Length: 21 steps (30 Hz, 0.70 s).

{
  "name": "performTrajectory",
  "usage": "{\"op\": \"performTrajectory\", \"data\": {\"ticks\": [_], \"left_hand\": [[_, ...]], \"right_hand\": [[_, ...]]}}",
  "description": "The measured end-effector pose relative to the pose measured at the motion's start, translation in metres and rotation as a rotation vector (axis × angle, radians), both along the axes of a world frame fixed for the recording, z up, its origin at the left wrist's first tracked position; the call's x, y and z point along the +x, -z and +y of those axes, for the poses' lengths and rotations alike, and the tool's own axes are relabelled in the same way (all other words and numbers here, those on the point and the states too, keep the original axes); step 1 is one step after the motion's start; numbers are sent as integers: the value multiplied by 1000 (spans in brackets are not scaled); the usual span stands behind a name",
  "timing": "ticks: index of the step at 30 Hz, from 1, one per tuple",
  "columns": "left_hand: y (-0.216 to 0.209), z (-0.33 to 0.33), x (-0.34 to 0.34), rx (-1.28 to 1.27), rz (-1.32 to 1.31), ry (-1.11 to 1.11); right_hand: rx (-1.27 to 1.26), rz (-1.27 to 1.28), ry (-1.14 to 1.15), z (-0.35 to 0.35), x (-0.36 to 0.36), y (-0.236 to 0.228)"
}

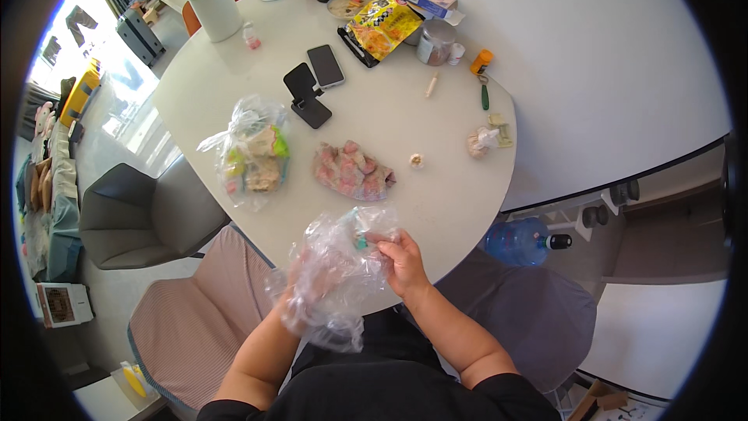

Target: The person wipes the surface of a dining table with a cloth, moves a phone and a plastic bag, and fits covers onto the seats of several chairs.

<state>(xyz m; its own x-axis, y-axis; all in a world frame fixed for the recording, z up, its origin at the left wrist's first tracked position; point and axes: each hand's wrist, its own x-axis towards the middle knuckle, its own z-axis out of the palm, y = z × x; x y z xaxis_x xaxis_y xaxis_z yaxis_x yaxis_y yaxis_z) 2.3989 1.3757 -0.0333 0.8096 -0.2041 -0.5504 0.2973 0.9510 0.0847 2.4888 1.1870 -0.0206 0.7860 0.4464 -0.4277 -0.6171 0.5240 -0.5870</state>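
Note:
A crumpled clear plastic bag [331, 296] hangs between my hands at the table's near edge. My right hand [403, 263] is closed on the bag's upper right side, thumb and fingers pinched together near a small teal patch. My left hand [300, 281] is behind or within the plastic, which blurs its fingers, so their pose cannot be made out. Just beyond the bag lies a crumpled pink-and-grey patterned cloth-like bundle [354, 171]. To its left stands a knotted clear bag [257, 156] with tan and green-yellow contents. A garlic bulb [417, 160] sits to the right.
On the white table [460, 210] lie a phone [326, 66], a black folding stand [308, 95], a yellow food pouch [382, 27], a jar [436, 41], a green-handled peeler [485, 95] and bagged garlic [481, 142]. Chairs flank me; a blue water jug [514, 242] is at right.

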Motion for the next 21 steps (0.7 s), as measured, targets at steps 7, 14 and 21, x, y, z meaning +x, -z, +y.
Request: {"op": "performTrajectory", "data": {"ticks": [7, 14, 21], "left_hand": [[46, -4, 0, 1111, -278, 279], [-4, -1, 6, 1012, -389, 132], [17, -8, 1, -21, -86, -243]], "right_hand": [[-405, -14, -131, 31, -7, 16], [-1012, -1601, -174, 34, -23, -29], [-1029, -1697, -424, 47, -28, 3]]}}
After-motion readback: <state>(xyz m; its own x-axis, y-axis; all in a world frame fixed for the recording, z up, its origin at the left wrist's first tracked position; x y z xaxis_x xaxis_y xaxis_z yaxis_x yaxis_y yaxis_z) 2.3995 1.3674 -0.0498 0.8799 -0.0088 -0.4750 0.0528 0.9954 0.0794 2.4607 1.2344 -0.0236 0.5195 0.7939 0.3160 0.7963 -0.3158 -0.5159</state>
